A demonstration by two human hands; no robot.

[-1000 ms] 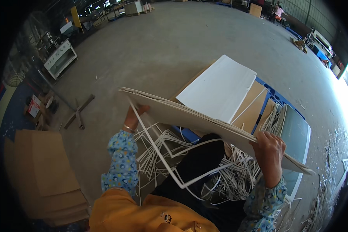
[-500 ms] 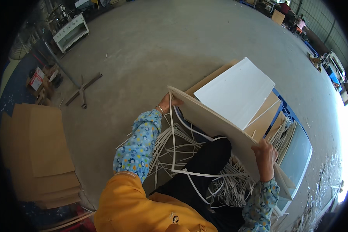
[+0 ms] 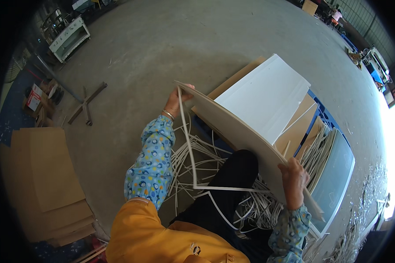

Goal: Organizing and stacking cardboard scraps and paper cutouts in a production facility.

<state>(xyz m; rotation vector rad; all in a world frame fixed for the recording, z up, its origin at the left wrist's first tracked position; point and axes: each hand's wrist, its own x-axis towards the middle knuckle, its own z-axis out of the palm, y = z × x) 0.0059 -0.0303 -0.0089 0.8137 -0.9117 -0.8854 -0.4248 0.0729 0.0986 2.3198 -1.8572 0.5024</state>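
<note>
A large thin beige board [image 3: 245, 133] is held tilted on its edge over my lap, its long upper edge running from upper left to lower right. My left hand [image 3: 174, 101] is closed on its far left corner, and my right hand [image 3: 294, 180] grips the upper edge near the right end. From the left corner a narrow pale strip [image 3: 189, 149] hangs down, bends sharply and runs right toward the board. Whether the strip is still joined to the board is unclear. Behind the board lies a white sheet [image 3: 263, 98] on brown boards.
Loose pale strips [image 3: 263, 215] pile up around my legs. On the right are a blue pallet [image 3: 333, 116], more strips and a bluish sheet [image 3: 337, 179]. Stacked cardboard [image 3: 52, 171] lies on the left, beyond it a metal stand base [image 3: 85, 104]. Two-tiered equipment stands farther back.
My left hand has moved up and left, carrying the board's left end with it. The right hand has shifted slightly left, and the bent strip has moved along with the board.
</note>
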